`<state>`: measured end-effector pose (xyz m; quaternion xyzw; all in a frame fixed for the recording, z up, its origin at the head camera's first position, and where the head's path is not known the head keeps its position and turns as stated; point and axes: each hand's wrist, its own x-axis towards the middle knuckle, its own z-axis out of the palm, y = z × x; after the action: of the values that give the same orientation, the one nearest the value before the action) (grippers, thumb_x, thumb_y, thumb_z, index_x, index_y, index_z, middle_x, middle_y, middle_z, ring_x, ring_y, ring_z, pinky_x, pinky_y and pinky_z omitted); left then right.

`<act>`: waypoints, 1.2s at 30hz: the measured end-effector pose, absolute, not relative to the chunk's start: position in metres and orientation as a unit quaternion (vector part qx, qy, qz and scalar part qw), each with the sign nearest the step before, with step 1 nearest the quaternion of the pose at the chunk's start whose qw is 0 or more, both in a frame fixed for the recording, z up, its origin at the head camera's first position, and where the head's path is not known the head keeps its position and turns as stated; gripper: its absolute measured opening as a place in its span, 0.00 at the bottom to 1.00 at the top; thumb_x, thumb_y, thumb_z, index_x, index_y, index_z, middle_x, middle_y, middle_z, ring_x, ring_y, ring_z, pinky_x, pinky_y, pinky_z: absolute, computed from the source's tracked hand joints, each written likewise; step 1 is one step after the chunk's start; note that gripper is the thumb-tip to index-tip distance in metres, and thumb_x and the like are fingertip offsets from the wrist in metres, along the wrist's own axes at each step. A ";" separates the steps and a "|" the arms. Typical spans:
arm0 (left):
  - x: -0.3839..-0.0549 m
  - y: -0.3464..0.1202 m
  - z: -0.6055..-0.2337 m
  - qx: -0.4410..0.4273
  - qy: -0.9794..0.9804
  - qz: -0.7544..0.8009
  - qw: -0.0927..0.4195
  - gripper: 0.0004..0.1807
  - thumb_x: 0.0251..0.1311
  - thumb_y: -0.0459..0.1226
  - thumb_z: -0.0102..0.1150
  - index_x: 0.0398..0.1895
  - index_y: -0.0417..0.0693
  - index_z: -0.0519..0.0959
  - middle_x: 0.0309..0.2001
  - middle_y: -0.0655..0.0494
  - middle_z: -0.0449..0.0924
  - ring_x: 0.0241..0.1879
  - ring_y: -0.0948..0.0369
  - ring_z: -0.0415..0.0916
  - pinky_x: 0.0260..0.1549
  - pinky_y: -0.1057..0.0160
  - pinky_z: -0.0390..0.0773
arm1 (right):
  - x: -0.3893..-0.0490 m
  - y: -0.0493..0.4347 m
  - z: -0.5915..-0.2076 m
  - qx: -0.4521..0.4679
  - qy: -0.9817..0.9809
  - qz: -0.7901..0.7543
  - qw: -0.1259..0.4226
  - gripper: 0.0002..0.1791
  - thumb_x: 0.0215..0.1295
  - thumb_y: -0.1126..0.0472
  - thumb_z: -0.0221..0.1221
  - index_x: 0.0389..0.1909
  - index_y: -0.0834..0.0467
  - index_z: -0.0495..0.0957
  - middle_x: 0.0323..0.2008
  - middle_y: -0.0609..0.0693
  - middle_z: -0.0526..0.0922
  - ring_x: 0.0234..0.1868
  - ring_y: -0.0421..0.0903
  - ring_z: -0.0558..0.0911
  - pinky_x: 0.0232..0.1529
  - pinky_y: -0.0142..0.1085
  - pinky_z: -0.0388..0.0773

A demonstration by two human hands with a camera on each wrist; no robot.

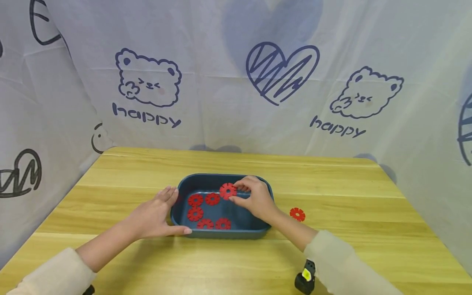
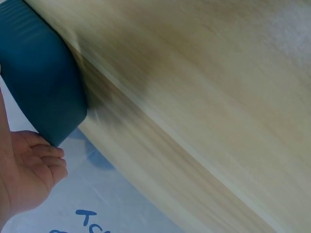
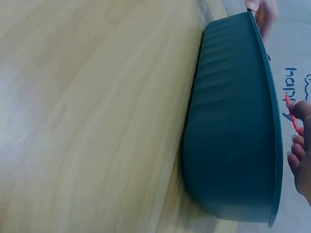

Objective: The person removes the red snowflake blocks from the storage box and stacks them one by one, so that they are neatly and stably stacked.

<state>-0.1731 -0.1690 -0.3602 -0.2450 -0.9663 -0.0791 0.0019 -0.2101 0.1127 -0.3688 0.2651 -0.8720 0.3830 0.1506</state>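
A dark blue-green plastic basin (image 1: 236, 234) stands on the table, with several red notched discs (image 1: 195, 214) lying in it. My left hand (image 1: 156, 213) holds the basin's left end, thumb along the front rim and fingers at the left rim. In the left wrist view its fingers (image 2: 51, 160) bend beside the basin's corner. My right hand (image 1: 258, 198) pinches one red notched disc (image 1: 228, 191) between thumb and fingers, raised over the basin. The right wrist view shows that disc edge-on, above the rim. Another red disc (image 1: 297, 214) lies on the table, right of the basin.
The wooden table (image 1: 350, 254) reaches back to a pale cloth curtain (image 1: 214, 82) printed with bears and hearts. A black strap device (image 1: 306, 278) shows beneath the right sleeve.
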 end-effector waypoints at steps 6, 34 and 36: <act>-0.174 -0.168 -0.359 -0.244 -0.966 -0.078 -0.002 0.61 0.43 0.70 0.54 0.65 0.27 0.59 0.67 0.31 0.56 0.67 0.37 0.53 0.55 0.41 0.69 | -0.206 0.125 -0.370 0.266 -0.860 0.396 0.180 0.15 0.46 0.63 0.70 0.37 0.63 0.81 0.34 0.54 0.81 0.34 0.48 0.80 0.38 0.42 0.80; -0.174 -0.170 -0.359 -0.246 -0.967 -0.071 0.003 0.61 0.43 0.71 0.54 0.64 0.27 0.60 0.66 0.31 0.57 0.66 0.37 0.55 0.51 0.42 0.72 | -0.188 0.192 -0.385 0.246 -0.850 0.332 0.325 0.20 0.35 0.68 0.75 0.34 0.65 0.82 0.31 0.54 0.81 0.36 0.47 0.80 0.36 0.38 0.82; -0.174 -0.170 -0.358 -0.245 -0.967 -0.071 0.001 0.61 0.43 0.71 0.54 0.64 0.27 0.60 0.66 0.31 0.57 0.66 0.37 0.55 0.52 0.42 0.72 | -0.188 0.196 -0.386 0.243 -0.850 0.327 0.334 0.20 0.34 0.68 0.75 0.34 0.66 0.82 0.31 0.54 0.81 0.35 0.48 0.80 0.35 0.37 0.81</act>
<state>-0.1740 -0.1696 -0.3582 -0.2451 -0.9669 -0.0714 0.0008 -0.1877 0.1955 -0.3862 0.2433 -0.8500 0.3273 0.3336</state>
